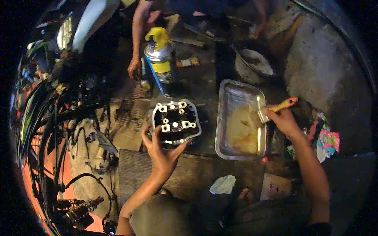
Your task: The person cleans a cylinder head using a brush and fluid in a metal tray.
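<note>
Left of the tray (219, 122), the left hand (162, 151) is grasping the engine part (175, 124); the right hand (285, 120) is gripping a brush (285, 104) at the tray's right rim — if wet, possibly dripping outside.

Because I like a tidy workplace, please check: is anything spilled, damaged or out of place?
No clear spill or damage shows; the brownish liquid sits inside the tray. The crumpled pink wrapper, right of the tray, looks like stray litter.

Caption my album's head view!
Left hand on metal part, right hand holding a brush at the tray rim.
</note>
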A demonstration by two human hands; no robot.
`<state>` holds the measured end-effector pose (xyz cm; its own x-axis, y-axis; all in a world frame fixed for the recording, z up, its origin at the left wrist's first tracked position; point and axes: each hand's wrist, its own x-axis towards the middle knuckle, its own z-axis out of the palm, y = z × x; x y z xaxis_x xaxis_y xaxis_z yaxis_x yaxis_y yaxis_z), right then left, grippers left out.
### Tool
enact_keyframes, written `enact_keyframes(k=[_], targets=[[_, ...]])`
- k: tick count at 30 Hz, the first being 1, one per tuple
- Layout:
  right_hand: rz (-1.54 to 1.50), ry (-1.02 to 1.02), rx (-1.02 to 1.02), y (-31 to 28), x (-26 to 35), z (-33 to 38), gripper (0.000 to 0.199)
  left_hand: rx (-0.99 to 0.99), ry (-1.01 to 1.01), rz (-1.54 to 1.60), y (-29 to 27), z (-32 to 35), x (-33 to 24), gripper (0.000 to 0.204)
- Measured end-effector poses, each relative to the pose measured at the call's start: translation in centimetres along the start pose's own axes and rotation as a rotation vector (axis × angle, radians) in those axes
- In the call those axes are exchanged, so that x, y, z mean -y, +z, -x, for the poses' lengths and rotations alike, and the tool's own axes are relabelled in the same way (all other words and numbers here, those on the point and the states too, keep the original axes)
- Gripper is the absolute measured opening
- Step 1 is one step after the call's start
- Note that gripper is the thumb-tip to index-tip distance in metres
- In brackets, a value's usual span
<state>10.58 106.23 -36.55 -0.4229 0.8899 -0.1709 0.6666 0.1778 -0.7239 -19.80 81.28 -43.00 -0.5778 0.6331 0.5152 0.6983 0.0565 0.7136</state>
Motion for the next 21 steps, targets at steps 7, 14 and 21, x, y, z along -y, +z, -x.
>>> enact_keyframes(k=[7, 14, 21], targets=[[0.208, -0.293, 0.084, 2.9, 4.3, 2.6, 0.033, 0.096, 0.014, -0.074, 1.0, 1.2, -1.0, 0.093], [0.211, -0.299, 0.093, 3.3, 3.6, 3.2, 0.033, 0.390, 0.125, -0.047, -4.4, -3.5, 0.2, 0.123], [0.080, -0.128, 0.210, 3.6, 4.8, 4.6, 0.040, 0.855, 0.149, 0.129, -4.3, -10.0, 2.7, 0.125]])
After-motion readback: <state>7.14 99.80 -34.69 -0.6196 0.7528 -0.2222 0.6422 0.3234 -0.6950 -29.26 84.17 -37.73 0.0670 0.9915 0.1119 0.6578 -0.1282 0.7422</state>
